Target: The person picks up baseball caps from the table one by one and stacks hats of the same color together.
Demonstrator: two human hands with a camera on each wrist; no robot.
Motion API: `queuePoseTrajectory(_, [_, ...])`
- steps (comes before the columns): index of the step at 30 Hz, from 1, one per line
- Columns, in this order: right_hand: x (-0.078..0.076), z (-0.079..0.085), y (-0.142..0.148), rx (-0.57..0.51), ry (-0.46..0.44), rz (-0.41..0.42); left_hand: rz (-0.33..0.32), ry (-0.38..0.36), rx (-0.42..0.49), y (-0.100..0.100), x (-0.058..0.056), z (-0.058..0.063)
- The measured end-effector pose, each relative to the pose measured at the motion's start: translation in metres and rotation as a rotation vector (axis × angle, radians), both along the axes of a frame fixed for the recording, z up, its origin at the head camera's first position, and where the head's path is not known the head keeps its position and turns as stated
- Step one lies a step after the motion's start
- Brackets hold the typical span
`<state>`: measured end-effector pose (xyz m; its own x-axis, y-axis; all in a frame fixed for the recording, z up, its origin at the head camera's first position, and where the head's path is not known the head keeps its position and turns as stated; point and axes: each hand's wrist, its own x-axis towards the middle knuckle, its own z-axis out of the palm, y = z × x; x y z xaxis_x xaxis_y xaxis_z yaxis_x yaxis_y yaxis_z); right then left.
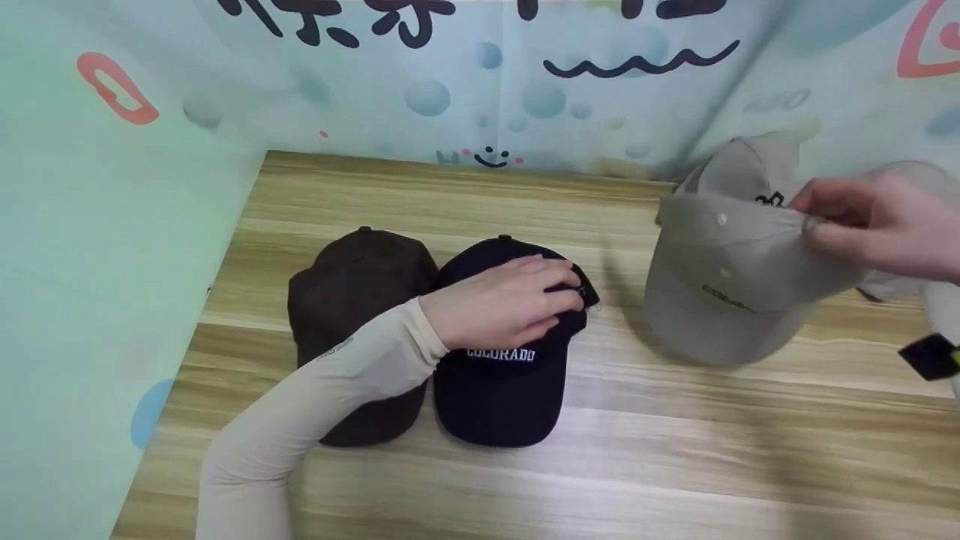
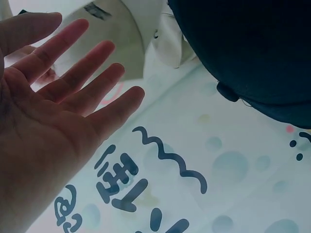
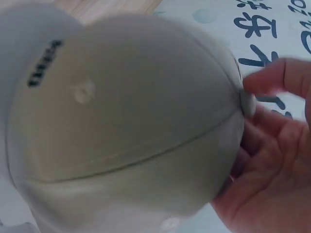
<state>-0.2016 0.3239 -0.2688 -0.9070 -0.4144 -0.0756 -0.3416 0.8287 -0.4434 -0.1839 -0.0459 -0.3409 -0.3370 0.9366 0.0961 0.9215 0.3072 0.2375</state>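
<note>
My right hand (image 1: 892,229) pinches the crown button of a beige baseball cap (image 1: 727,255) and holds it tilted, brim down, at the right of the head view. In the right wrist view, thumb and fingers meet at that button, and dark lettering shows on the cap's front. My left hand (image 1: 510,304) reaches over a black baseball cap (image 1: 502,409) marked COLORADO, hiding part of its crown. In the left wrist view its fingers (image 2: 82,77) are straight and spread. Left of the black cap lies a dark brown baseball cap (image 1: 360,277), partly covered by my left sleeve.
Behind the held cap, another beige cap (image 1: 750,169) stands near the back edge, with a pale cap (image 1: 915,176) beyond my right hand. A printed cloth (image 1: 517,97) hangs behind the wood-grain table (image 1: 637,472). A black diamond-shaped piece (image 1: 928,357) shows at the right edge.
</note>
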Motion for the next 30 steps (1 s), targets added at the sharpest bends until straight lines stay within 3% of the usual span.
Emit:
queuePoseTrajectory(3, [0.009,-0.003,0.003,-0.002,0.010,0.167,0.002,-0.002,-0.011,-0.001,0.000,-0.001])
queuePoseTrajectory(6, [0.014,-0.010,0.004,-0.036,-0.045,0.332,0.007,-0.014,-0.022,-0.001,0.001,-0.001])
queuePoseTrajectory(9, [0.015,-0.018,0.001,-0.045,-0.148,0.400,0.009,-0.029,-0.032,-0.003,0.002,-0.001])
queuePoseTrajectory(12, [0.011,-0.032,-0.005,-0.056,-0.233,0.381,0.001,-0.029,-0.024,-0.003,0.002,-0.002])
queuePoseTrajectory(14, [0.006,-0.045,-0.009,-0.050,-0.244,0.325,-0.005,-0.023,-0.018,-0.003,0.002,-0.003])
queuePoseTrajectory(20, [-0.022,-0.079,-0.015,-0.033,-0.153,0.153,0.000,-0.032,-0.036,-0.003,0.002,-0.005])
queuePoseTrajectory(26, [-0.047,-0.093,-0.021,-0.007,-0.096,0.044,0.002,-0.015,-0.038,-0.007,0.001,-0.007])
queuePoseTrajectory(30, [-0.057,-0.095,-0.032,-0.039,-0.079,0.040,0.013,-0.016,-0.041,-0.011,0.001,-0.007])
